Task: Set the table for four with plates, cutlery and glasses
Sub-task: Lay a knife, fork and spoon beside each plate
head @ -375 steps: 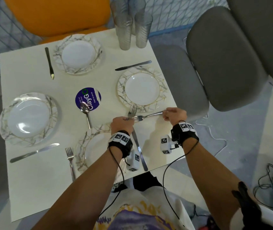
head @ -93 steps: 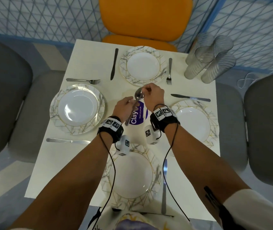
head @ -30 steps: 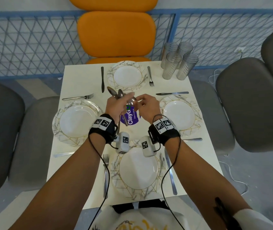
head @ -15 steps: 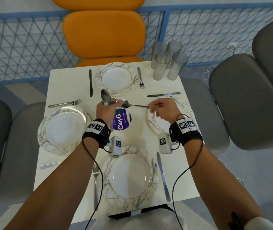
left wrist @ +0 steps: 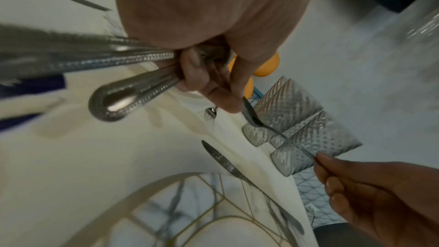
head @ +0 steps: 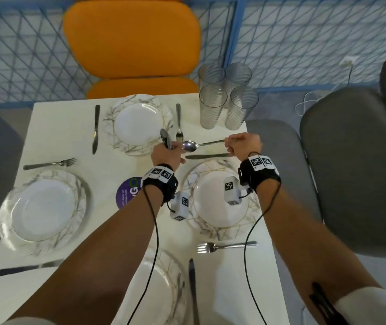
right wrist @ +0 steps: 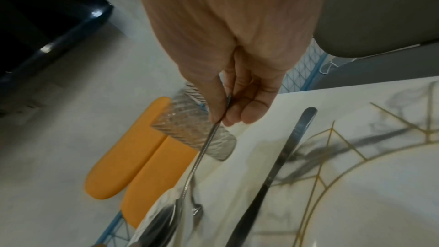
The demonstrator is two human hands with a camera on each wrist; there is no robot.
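Note:
Four marbled plates sit on the white table (head: pixel 53 137), each with a knife and fork beside it. My left hand (head: pixel 171 148) grips a bundle of spoons (head: pixel 165 138) by the handles (left wrist: pixel 133 91), bowls pointing up, near the far plate (head: pixel 138 123). My right hand (head: pixel 230 143) pinches the handle end of one spoon (head: pixel 189 145), held level above the table just beyond the knife (head: pixel 207 156) of the right plate (head: pixel 220 198). In the right wrist view thumb and fingers (right wrist: pixel 221 108) clamp that spoon's handle (right wrist: pixel 206 147). Its bowl (left wrist: pixel 251 117) lies close to my left fingers.
Several ribbed glasses (head: pixel 227 97) stand together at the far right corner, just beyond my right hand. A purple round sticker (head: pixel 128 191) marks the table's middle. An orange chair (head: pixel 131 36) faces me; grey chairs (head: pixel 351 165) flank the sides.
Both hands have moved farther out over the table. The right hand has carried the single spoon from above the right plate to past its knife, closer to the glasses.

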